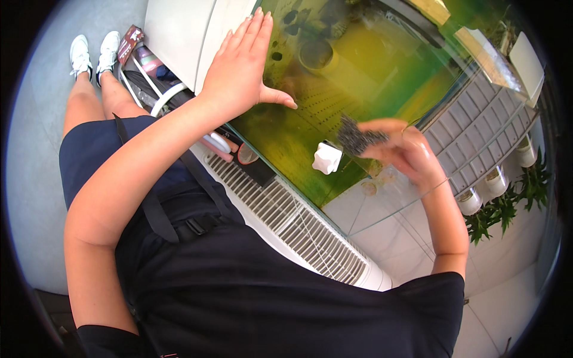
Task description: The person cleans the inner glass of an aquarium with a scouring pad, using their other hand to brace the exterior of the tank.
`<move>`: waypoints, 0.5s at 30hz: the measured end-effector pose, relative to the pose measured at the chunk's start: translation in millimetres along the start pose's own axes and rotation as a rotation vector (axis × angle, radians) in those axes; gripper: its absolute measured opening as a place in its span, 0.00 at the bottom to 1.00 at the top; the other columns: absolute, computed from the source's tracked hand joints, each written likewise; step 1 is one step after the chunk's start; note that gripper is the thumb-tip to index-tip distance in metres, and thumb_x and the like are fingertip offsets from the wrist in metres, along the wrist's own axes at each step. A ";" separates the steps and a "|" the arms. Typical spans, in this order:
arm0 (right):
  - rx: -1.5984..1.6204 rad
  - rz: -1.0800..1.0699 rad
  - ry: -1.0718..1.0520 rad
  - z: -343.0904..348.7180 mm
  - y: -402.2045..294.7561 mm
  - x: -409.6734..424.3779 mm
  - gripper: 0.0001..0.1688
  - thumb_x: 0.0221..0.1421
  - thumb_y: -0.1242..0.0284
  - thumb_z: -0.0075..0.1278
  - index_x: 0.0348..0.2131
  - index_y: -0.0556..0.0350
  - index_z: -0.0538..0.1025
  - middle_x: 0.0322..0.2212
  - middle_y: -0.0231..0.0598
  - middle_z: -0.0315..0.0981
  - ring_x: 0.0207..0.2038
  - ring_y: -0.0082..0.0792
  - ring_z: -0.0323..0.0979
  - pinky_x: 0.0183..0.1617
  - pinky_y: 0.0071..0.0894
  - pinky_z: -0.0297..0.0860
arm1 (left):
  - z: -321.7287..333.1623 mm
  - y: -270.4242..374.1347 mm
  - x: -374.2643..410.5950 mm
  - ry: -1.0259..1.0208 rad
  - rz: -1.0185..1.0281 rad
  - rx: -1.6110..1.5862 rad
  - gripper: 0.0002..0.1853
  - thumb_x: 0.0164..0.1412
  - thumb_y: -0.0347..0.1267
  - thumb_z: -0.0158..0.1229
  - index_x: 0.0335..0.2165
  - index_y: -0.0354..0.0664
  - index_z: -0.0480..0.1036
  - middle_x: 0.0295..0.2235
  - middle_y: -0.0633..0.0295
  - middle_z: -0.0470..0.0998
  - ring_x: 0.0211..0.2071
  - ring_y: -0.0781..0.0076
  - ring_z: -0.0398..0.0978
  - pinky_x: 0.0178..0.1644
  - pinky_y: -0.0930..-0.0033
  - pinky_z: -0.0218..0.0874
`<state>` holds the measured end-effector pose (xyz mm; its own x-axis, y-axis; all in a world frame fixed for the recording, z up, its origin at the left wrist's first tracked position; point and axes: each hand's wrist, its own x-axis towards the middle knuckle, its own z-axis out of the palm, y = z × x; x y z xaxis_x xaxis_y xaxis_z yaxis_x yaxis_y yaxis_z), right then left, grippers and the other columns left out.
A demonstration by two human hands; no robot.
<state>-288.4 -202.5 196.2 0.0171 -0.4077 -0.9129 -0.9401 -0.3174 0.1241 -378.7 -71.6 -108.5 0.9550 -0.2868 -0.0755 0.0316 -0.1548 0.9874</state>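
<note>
In front of me is a glass tank [291, 185] of green-yellow water, seen from above. My left hand [244, 65] lies with its palm down and thumb spread at the tank's left edge, beside a white panel; it holds nothing. My right hand [403, 150], somewhat blurred and wet, pinches a dark grey, mesh-like scrubbing pad [358, 136] between thumb and fingers over the tank's near right part. Just left of the pad is a white star-shaped knob [327, 159] with a black part behind it. The palm side of my left hand is hidden.
A white slatted grille [304, 230] runs along the tank's near side, between it and my body. Grey ribbed panels [474, 125] stand at the right, with potted plants [497, 179] beyond. A white cabinet [177, 33] and a rack of bags [152, 85] are at left.
</note>
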 end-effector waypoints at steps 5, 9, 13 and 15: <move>-0.133 0.080 -0.022 -12.5 -6.2 -23.6 0.15 0.50 0.84 0.51 0.40 0.72 0.79 0.52 0.50 0.72 0.38 0.30 0.77 0.42 0.24 0.70 | -2.3 2.1 0.7 -0.026 -0.017 0.006 0.74 0.29 0.65 0.69 0.65 0.31 0.44 0.65 0.40 0.50 0.67 0.46 0.48 0.69 0.52 0.43; -0.207 0.088 -0.048 -15.0 1.8 -9.2 0.17 0.52 0.86 0.51 0.44 0.68 0.77 0.49 0.46 0.74 0.37 0.26 0.76 0.41 0.24 0.72 | -2.7 4.8 2.7 -0.040 -0.023 0.003 0.74 0.30 0.66 0.69 0.64 0.30 0.45 0.65 0.41 0.50 0.67 0.48 0.47 0.69 0.50 0.41; -0.185 -0.033 -0.064 -3.4 15.9 11.3 0.19 0.53 0.86 0.52 0.47 0.64 0.75 0.43 0.40 0.77 0.36 0.25 0.75 0.39 0.25 0.73 | -4.5 5.2 1.3 -0.036 -0.031 -0.004 0.74 0.30 0.65 0.69 0.64 0.30 0.44 0.65 0.41 0.50 0.68 0.49 0.46 0.69 0.50 0.41; -0.268 0.087 -0.023 2.8 11.3 27.1 0.20 0.54 0.85 0.53 0.48 0.62 0.75 0.41 0.36 0.76 0.36 0.24 0.74 0.37 0.26 0.73 | -4.3 4.8 -0.8 -0.029 -0.042 -0.015 0.74 0.30 0.65 0.69 0.64 0.29 0.44 0.65 0.41 0.49 0.68 0.49 0.47 0.69 0.50 0.41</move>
<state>-299.5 -214.7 171.7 -0.0706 -0.4251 -0.9024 -0.8143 -0.4979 0.2983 -378.0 -68.0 -103.1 0.9439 -0.3074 -0.1204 0.0757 -0.1534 0.9853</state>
